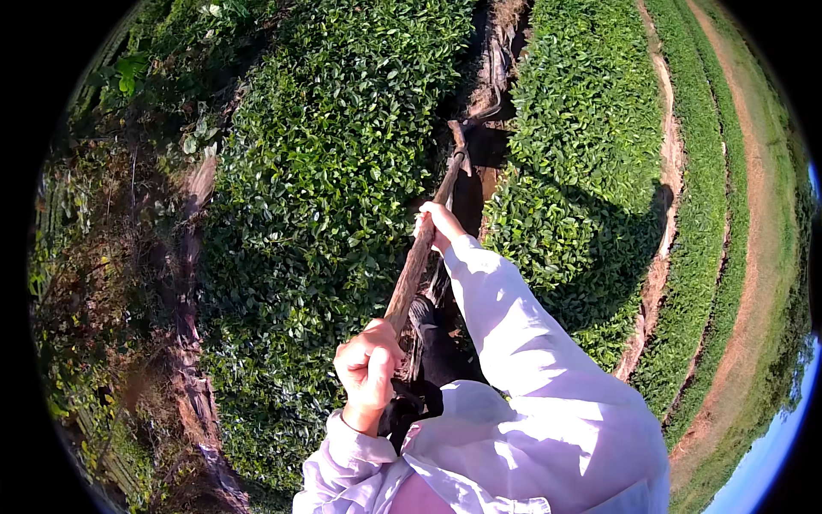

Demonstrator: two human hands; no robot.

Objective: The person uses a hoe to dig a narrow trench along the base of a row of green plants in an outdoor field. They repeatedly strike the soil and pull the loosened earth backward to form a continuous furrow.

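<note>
My left hand (369,366) is closed around the near end of a rough wooden tool handle (414,273), close to my waist. Farther along the same handle, my right hand (440,225) grips it with the arm stretched forward. The handle slants away from me above a narrow furrow between two rows of clipped leafy bushes. At its far end (458,138) a dark band and a short splinter of wood show. Deep shade there hides the tool's head, so its kind is unclear.
Dense bush rows flank me on the left (321,160) and right (578,96). Dry litter and dark sheeting (494,64) lie along the furrow. My dark-clad leg (446,353) stands below the handle. Dry weeds (109,257) grow far left; a dirt path (748,289) curves at right.
</note>
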